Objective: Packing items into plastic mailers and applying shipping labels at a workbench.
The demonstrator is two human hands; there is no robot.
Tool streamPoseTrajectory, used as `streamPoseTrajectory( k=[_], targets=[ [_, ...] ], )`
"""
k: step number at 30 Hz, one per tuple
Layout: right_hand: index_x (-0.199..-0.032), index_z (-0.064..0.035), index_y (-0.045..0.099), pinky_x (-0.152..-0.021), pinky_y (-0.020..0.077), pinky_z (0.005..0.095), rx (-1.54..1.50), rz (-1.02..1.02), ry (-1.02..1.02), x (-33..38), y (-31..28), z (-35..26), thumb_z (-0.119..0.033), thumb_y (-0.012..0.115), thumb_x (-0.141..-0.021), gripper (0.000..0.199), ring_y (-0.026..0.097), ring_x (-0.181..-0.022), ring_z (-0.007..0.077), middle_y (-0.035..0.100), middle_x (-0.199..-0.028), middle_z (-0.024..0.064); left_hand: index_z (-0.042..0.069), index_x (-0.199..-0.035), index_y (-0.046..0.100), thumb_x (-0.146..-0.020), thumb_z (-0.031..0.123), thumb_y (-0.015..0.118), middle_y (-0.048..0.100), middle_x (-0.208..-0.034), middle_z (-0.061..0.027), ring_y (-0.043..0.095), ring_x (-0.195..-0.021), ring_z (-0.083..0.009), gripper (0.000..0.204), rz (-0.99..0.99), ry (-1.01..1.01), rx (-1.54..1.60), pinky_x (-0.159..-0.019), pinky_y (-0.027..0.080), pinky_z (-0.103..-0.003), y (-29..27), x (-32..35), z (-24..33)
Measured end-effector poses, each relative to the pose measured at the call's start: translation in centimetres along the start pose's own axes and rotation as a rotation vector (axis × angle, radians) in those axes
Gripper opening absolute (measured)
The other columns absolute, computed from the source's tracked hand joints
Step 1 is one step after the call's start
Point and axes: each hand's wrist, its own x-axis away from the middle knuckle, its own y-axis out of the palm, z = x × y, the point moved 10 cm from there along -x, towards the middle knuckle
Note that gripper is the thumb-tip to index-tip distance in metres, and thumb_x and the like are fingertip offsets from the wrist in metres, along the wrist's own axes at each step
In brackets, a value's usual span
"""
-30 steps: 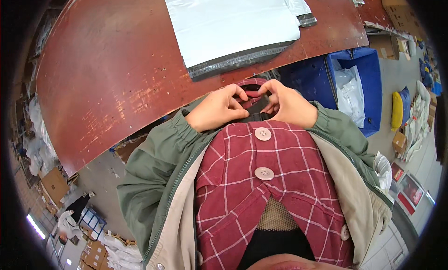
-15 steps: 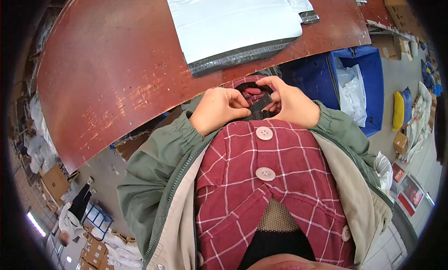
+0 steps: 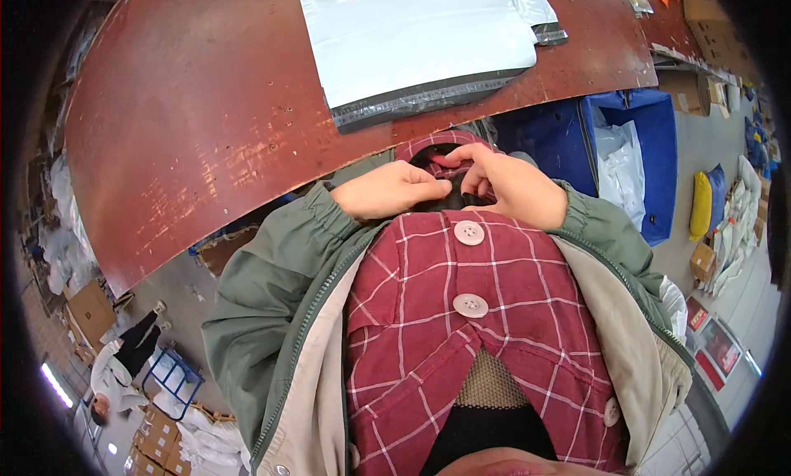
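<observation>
A red plaid shirt (image 3: 461,311) with large pale buttons hangs down my front, under an open green jacket. My left hand (image 3: 394,188) and my right hand (image 3: 511,186) meet at the shirt's lower hem (image 3: 441,140), just below the table's near edge. Both hands pinch the plaid cloth with bent fingers, fingertips touching. A dark garment (image 3: 449,194) shows between the hands. What the fingers do at the hem is partly hidden by the hands themselves.
A reddish-brown table (image 3: 206,105) fills the upper view, with a stack of grey-white plastic mailer bags (image 3: 412,39) lying on it. A blue bin (image 3: 626,155) holding white plastic stands at the right. Cardboard boxes and another person (image 3: 119,369) are on the floor at the lower left.
Both hands have stayed at the hem while shifting slightly. The fingers have closed in closer together over the dark opening that showed between them earlier.
</observation>
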Motion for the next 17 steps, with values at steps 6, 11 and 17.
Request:
streamPoseTrajectory(
  k=[6, 11, 17],
  targets=[
    [-0.098, -0.0069, 0.063, -0.072, 0.0461, 0.0354, 0.312, -0.080, -0.281, -0.9, -0.5, -0.7, -0.025, 0.070, -0.078, 0.027, 0.056, -0.084, 0.0253, 0.057, -0.086, 0.0108, -0.003, -0.083, 0.064, -0.088, 0.027, 0.061, 0.054, -0.066, -0.0020, 0.050, -0.072, -0.0140, 0.030, 0.198, 0.424, -0.488, -0.066, 0.040, -0.031, -0.5, -0.4, 3.5],
    [-0.092, -0.0045, 0.066, -0.076, 0.0455, 0.0354, 0.147, -0.289, -0.414, -2.0, -3.2, 0.1, -0.023, 0.063, -0.085, 0.020, 0.056, -0.084, 0.0265, 0.058, -0.086, 0.0118, 0.003, -0.114, 0.056, -0.083, 0.021, 0.063, 0.054, -0.112, -0.0167, 0.053, -0.107, -0.0276, 0.036, 1.097, 0.429, -0.398, -0.092, 0.042, -0.035, -5.9, 6.6, 3.2],
    [-0.098, -0.0004, 0.063, -0.069, 0.0448, 0.0238, -0.197, -0.150, -0.132, -5.4, -6.1, 6.6, -0.012, 0.055, -0.090, 0.016, 0.057, -0.080, 0.0099, 0.062, -0.089, 0.0034, 0.005, -0.090, 0.059, -0.085, 0.019, 0.057, 0.063, -0.080, -0.0120, 0.062, -0.081, -0.0269, 0.014, 1.536, -0.157, 0.229, -0.073, 0.047, -0.044, -2.9, 9.8, -20.4]
  ],
)
